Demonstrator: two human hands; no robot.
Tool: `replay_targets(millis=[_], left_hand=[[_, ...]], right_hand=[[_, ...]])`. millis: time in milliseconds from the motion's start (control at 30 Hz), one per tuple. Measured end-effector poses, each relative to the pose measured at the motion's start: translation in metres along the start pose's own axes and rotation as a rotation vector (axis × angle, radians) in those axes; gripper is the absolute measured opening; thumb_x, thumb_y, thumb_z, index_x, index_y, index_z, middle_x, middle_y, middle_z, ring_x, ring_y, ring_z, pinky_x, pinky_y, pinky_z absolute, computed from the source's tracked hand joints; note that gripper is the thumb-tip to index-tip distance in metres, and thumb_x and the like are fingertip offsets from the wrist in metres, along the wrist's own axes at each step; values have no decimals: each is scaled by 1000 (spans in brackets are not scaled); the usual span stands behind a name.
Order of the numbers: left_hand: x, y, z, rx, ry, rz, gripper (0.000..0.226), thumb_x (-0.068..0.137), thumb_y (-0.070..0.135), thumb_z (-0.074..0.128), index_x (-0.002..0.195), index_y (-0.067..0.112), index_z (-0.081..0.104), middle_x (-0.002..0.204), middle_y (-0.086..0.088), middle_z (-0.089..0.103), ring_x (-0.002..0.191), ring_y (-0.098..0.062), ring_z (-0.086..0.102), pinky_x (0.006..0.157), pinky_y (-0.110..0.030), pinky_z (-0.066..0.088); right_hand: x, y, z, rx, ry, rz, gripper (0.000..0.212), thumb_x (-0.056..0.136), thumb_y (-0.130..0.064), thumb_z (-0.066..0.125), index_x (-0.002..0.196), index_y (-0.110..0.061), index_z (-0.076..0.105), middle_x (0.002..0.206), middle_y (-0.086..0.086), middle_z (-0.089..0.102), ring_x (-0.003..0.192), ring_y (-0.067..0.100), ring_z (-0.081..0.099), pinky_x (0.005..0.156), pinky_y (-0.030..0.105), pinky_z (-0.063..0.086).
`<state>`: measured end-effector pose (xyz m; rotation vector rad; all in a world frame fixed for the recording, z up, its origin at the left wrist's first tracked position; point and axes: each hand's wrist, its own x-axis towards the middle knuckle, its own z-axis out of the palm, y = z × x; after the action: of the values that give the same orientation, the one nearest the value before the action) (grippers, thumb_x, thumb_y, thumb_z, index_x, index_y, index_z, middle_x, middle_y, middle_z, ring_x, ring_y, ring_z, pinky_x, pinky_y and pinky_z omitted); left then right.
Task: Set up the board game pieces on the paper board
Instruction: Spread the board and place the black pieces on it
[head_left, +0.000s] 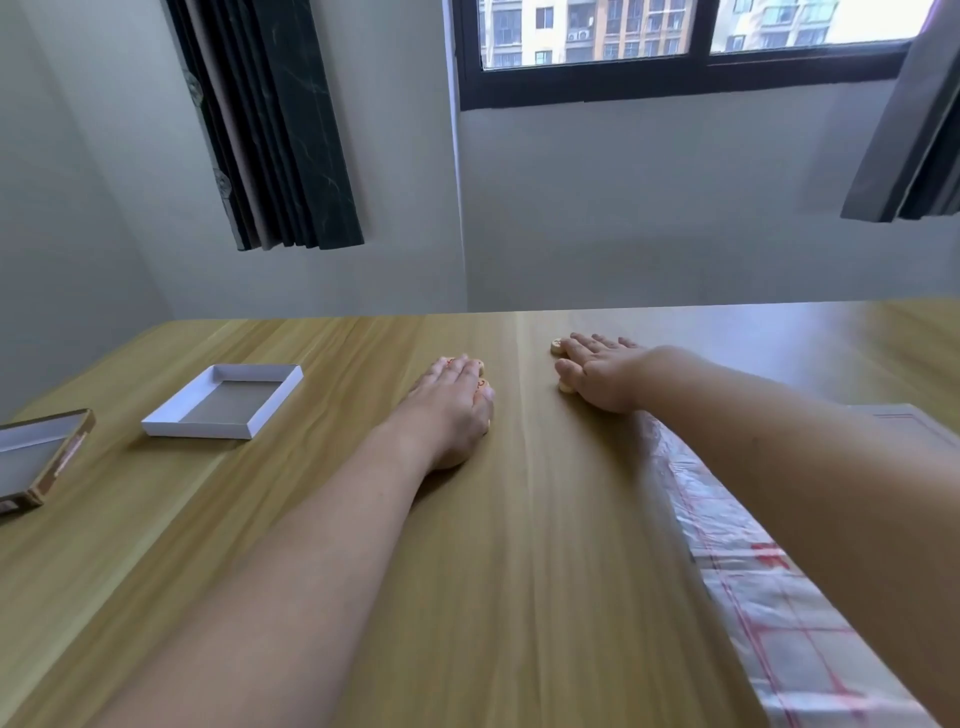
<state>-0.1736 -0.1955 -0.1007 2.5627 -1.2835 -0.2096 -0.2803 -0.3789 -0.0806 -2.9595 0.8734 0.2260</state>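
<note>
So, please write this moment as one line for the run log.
left hand: flat over game pieces | right hand: flat over pieces | paper board: under right arm | white tray: empty

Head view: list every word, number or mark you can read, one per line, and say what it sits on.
Nothing can be quoted.
Round pieces under the left hand: red marks on top, too blurred to read.
Piece by the right hand: a faint mark, unreadable.
Paper board: red grid lines and a red printed patch, smeared by motion.
Brown-edged box: reddish print along its rim, too small to read.
</note>
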Motion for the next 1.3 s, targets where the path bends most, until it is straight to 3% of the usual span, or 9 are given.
replay_targets(millis=[700, 900, 1300], left_hand=[[94, 130, 34, 44, -42, 143, 54, 105, 33, 18, 154, 12, 10, 162, -2, 3, 149, -17, -4, 116, -26, -4], [110, 170, 47, 46, -49, 218, 54, 105, 32, 20, 153, 9, 13, 162, -6, 6, 149, -20, -2, 117, -28, -3], [122, 192, 60, -38, -7, 317, 50, 105, 29, 25, 152, 9, 21, 161, -7, 13, 149, -18, 5, 117, -25, 0]], right_hand=[[-8, 143, 12, 126, 44, 157, 59, 101, -50, 10, 155, -26, 5, 162, -7, -2, 148, 12, -3, 120, 38, -1], [-23, 153, 20, 190, 127, 97, 53, 103, -45, 15, 152, -24, 16, 161, -2, 9, 148, 14, 2, 119, 38, 4], [-37, 154, 20, 233, 140, 99, 54, 103, -46, 14, 152, -24, 16, 161, -3, 9, 148, 13, 1, 118, 39, 0]])
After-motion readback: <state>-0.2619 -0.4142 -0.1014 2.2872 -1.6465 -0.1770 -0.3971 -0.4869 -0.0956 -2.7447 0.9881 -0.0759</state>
